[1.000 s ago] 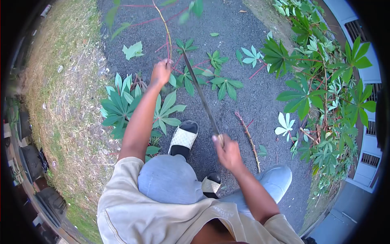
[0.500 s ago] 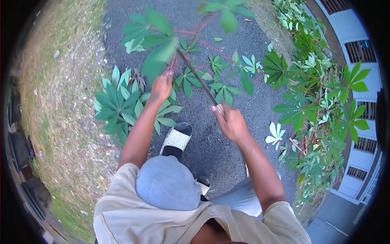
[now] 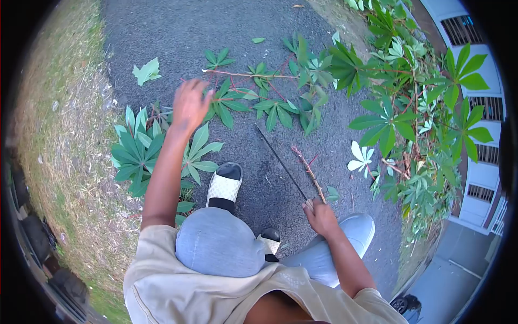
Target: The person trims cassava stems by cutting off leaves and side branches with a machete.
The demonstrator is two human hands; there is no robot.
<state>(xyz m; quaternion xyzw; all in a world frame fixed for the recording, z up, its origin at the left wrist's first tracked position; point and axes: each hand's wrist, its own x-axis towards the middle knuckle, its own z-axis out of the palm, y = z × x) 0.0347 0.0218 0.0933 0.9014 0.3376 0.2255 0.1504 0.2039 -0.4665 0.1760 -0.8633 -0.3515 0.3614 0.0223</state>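
The nearest item is the person's beige shirt (image 3: 205, 291), which carries a faint chest print (image 3: 294, 281) too blurred to read. Forward of it are blue-grey jeans (image 3: 218, 243), bent at the knees, and a pair of black-soled sandals (image 3: 224, 186) with pale, patterned straps, worn over black socks. The right hand (image 3: 322, 217) is positioned low, ahead of the person's right knee, with fingers closed around the handle of a long knife (image 3: 281, 162). The blade is angled forward and to the left above the pavement (image 3: 253, 146). Just right of the blade, a short bare stick (image 3: 311, 174) lies on the pavement, its near end beside the right hand. To the left of the sandals is a leafy bundle (image 3: 136, 154) with broad, fingered leaves. The left hand (image 3: 190, 103) is extended above the pavement beyond this bundle; its fingers are slightly spread, the thumb is held apart, and the hand is unloaded. Ahead and to its right, a leafy stem (image 3: 253, 74) extends rightward, its pale cut end nearest the hand. A loose leaf (image 3: 147, 71) rests farther left. A large leafy pile (image 3: 410, 119) borders the right side, with a white building (image 3: 477, 183) beyond.
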